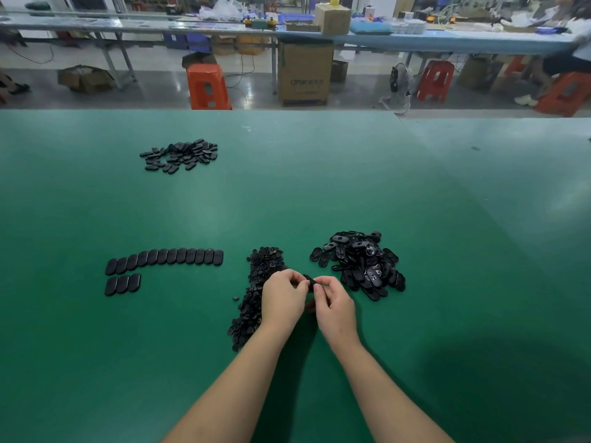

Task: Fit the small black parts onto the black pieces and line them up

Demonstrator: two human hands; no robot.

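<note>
**Two hands meet over one black piece, with loose parts close on both sides**

Head view: The likeliest slip, as I judge it, is the small part dropping out of the pinch before it seats. It would fall into the heap of small black parts (pixel 260 286) lying just under and beside the left hand (pixel 283 298) and be lost among them. A second risk is a wrist brushing that heap and scattering it toward the finished rows. A part pressed on crooked would also sit wrong in the line-up.

The left hand's fingers (pixel 295 278) are curled narrow, tips pinched toward the black piece (pixel 309 280) held between both hands above the green table (pixel 319 187). The right hand (pixel 335 302) closes its thumb and forefinger on the same piece from the other side. Whether a small part is already on it I cannot tell; the fingers hide it.

The pile of unfitted black pieces (pixel 359 263) lies just right of the hands. To the left, well apart, stand the lined-up pieces: a row of 12 (pixel 166 259) and a shorter row of 3 (pixel 123 284) below it. A further loose heap (pixel 180 155) sits far up the table.
</note>
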